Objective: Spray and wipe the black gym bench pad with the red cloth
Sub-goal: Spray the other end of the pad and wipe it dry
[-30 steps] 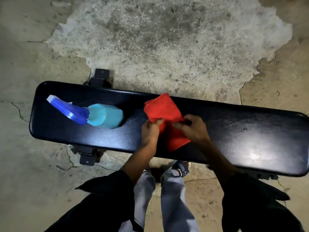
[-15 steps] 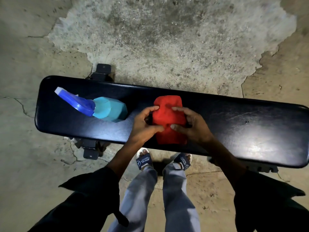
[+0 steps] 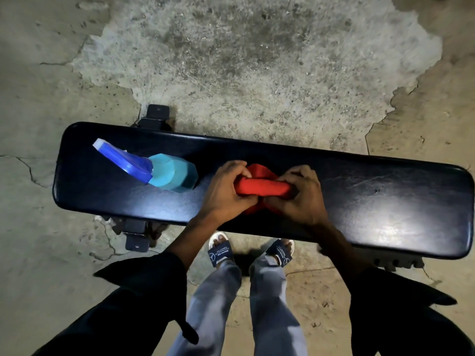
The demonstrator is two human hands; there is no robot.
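The long black bench pad [image 3: 372, 199] runs across the view from left to right. The red cloth [image 3: 262, 187] lies bunched into a thick fold at the middle of the pad. My left hand [image 3: 226, 191] grips its left end with curled fingers. My right hand [image 3: 300, 196] grips its right end the same way, and both hands hide much of the cloth. A teal spray bottle [image 3: 172, 172] with a blue trigger head stands on the left part of the pad, just left of my left hand.
The bench's black metal feet [image 3: 136, 240] stick out under the pad's left end, front and back. Cracked concrete floor [image 3: 244, 60] lies all around. My legs and sandalled feet [image 3: 221, 249] stand close against the near edge.
The cloth went from a flat spread square to a folded strip and now a thick bunched roll. Both hands closed in around its ends. The bottle stayed put.
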